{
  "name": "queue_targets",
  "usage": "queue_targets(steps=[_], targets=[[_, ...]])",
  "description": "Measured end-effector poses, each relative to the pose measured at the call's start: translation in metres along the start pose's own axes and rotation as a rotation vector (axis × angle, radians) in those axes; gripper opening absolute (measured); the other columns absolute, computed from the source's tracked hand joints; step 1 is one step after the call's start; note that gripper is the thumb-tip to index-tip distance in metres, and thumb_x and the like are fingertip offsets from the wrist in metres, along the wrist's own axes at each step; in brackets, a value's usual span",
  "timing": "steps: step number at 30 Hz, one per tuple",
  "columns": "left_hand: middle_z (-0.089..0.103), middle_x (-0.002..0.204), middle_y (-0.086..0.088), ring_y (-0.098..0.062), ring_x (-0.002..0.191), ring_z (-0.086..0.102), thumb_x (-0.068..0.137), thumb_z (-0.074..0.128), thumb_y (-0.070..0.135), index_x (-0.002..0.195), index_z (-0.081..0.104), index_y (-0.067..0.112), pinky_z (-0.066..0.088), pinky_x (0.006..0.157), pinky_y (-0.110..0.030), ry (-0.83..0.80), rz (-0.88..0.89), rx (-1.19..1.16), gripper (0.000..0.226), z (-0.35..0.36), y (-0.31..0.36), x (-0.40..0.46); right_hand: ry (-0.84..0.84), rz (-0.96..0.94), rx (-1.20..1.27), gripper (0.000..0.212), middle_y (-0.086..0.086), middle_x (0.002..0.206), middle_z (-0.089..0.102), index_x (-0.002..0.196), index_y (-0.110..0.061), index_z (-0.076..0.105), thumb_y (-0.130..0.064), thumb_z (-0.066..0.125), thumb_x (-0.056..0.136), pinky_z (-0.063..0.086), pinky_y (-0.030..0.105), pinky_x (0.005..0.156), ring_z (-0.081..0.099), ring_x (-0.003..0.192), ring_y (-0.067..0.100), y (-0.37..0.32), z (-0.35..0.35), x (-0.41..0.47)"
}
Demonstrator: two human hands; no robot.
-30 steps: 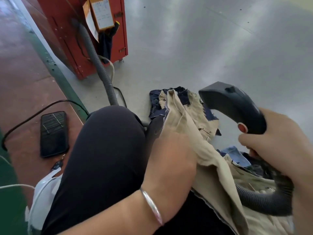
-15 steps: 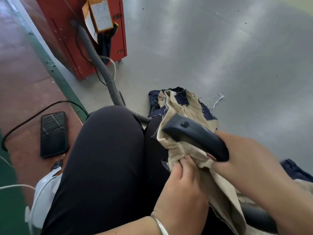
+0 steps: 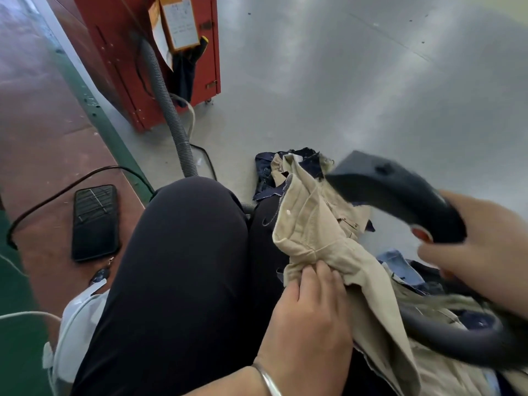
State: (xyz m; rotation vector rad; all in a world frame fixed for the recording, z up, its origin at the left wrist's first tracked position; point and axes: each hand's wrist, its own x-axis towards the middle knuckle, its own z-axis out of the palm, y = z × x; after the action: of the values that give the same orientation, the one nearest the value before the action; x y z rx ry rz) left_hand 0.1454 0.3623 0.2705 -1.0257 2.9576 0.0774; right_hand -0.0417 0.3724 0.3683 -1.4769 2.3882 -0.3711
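One beige garment (image 3: 311, 230) lies draped over the person's right thigh (image 3: 264, 244), bunched toward the knee. The left hand (image 3: 308, 318) pinches a fold of it with curled fingers. The right hand (image 3: 485, 252) grips the black suction nozzle (image 3: 400, 195), held clear of the cloth on its right side. Judged step: between cleaning passes. The next move calls for lowering the nozzle mouth onto the pinched fold, pulled taut.

I am finding nothing that I can read here. A white printed sheet (image 3: 180, 22) is hanging in an orange frame (image 3: 184, 48) on the red cabinet (image 3: 123, 61), and its rows of print are showing only as a faint grey grid, too small and blurred for me to be making out any word or number.
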Motion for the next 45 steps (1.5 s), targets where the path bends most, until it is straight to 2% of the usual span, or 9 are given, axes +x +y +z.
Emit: queue_targets(steps=[6, 10, 16, 19, 25, 31, 36, 40, 45], targets=[[0.069, 0.109, -0.017, -0.03, 0.099, 0.067, 0.088, 0.031, 0.013, 0.111, 0.07, 0.009, 0.056, 0.08, -0.035, 0.018, 0.042, 0.068, 0.046, 0.004, 0.001, -0.004, -0.205, 0.004, -0.239, 0.043, -0.007, 0.052, 0.054, 0.083, -0.05, 0.046, -0.025, 0.073, 0.061, 0.044, 0.033, 0.047, 0.054, 0.049, 0.015, 0.006, 0.025, -0.038], [0.069, 0.107, -0.017, -0.028, 0.099, 0.067, 0.085, 0.032, 0.017, 0.109, 0.071, 0.006, 0.056, 0.079, -0.035, 0.004, 0.03, 0.063, 0.047, 0.0, 0.002, -0.003, -0.15, -0.016, -0.252, 0.029, -0.01, 0.056, 0.051, 0.081, -0.042, 0.045, -0.028, 0.066, 0.066, 0.027, 0.025, 0.044, 0.046, 0.052, 0.004, -0.02, 0.041, -0.016], [0.071, 0.092, -0.009, -0.021, 0.069, 0.062, 0.082, 0.036, 0.014, 0.102, 0.073, 0.009, 0.052, 0.066, -0.027, 0.04, -0.024, -0.037, 0.042, -0.005, 0.001, -0.002, -0.024, 0.062, -0.123, 0.022, -0.007, 0.071, 0.049, 0.095, -0.027, 0.048, -0.017, 0.062, 0.08, 0.031, 0.027, 0.053, 0.053, 0.07, 0.025, -0.036, 0.062, 0.052], [0.07, 0.091, -0.008, -0.021, 0.067, 0.061, 0.082, 0.039, 0.013, 0.102, 0.073, 0.011, 0.047, 0.059, -0.028, 0.097, -0.017, -0.027, 0.039, -0.007, -0.003, 0.0, 0.016, 0.13, -0.016, 0.019, 0.001, 0.078, 0.06, 0.101, -0.023, 0.053, -0.02, 0.063, 0.084, 0.047, 0.036, 0.066, 0.064, 0.078, 0.031, -0.02, 0.052, 0.063], [0.061, 0.072, 0.004, -0.021, 0.064, 0.056, 0.076, 0.04, 0.012, 0.077, 0.067, 0.021, 0.048, 0.06, -0.031, 0.282, 0.066, -0.1, 0.028, -0.017, -0.042, 0.018, 0.092, 0.123, 0.102, 0.023, -0.001, 0.054, 0.062, 0.079, -0.033, 0.056, -0.021, 0.073, 0.071, 0.055, 0.04, 0.052, 0.062, 0.045, 0.018, 0.007, 0.018, 0.005], [0.067, 0.083, 0.004, -0.025, 0.083, 0.057, 0.073, 0.033, 0.017, 0.081, 0.074, 0.019, 0.044, 0.07, -0.035, 0.278, -0.019, -0.18, 0.043, -0.03, -0.094, 0.042, -0.001, 0.123, 0.027, 0.039, -0.018, 0.071, 0.066, 0.09, -0.049, 0.054, -0.034, 0.07, 0.057, 0.055, 0.046, 0.051, 0.061, 0.048, 0.021, 0.014, 0.008, -0.038], [0.057, 0.132, 0.005, -0.019, 0.127, 0.045, 0.085, 0.035, 0.009, 0.127, 0.06, 0.021, 0.034, 0.105, -0.037, 0.239, -0.088, -0.213, 0.05, -0.035, -0.109, 0.04, -0.099, 0.098, -0.066, 0.036, -0.014, 0.063, 0.062, 0.087, -0.047, 0.051, -0.038, 0.067, 0.056, 0.049, 0.04, 0.05, 0.057, 0.049, 0.017, 0.008, 0.024, -0.045], [0.07, 0.091, -0.002, -0.022, 0.087, 0.064, 0.077, 0.051, 0.007, 0.087, 0.074, 0.012, 0.05, 0.08, -0.037, 0.49, 0.173, -0.365, 0.026, -0.04, -0.051, -0.003, -0.158, 0.081, -0.142, 0.044, -0.003, 0.054, 0.053, 0.083, -0.053, 0.043, -0.023, 0.072, 0.068, 0.038, 0.033, 0.047, 0.054, 0.052, 0.014, 0.003, 0.034, -0.038], [0.07, 0.068, 0.01, -0.005, 0.056, 0.063, 0.072, 0.045, 0.024, 0.068, 0.077, 0.022, 0.048, 0.045, -0.021, 0.119, 0.174, -0.308, 0.033, 0.009, -0.01, -0.028, -0.067, 0.059, -0.184, 0.024, -0.008, 0.058, 0.056, 0.082, -0.034, 0.05, -0.024, 0.069, 0.072, 0.031, 0.027, 0.046, 0.052, 0.055, 0.011, -0.009, 0.044, -0.012]])
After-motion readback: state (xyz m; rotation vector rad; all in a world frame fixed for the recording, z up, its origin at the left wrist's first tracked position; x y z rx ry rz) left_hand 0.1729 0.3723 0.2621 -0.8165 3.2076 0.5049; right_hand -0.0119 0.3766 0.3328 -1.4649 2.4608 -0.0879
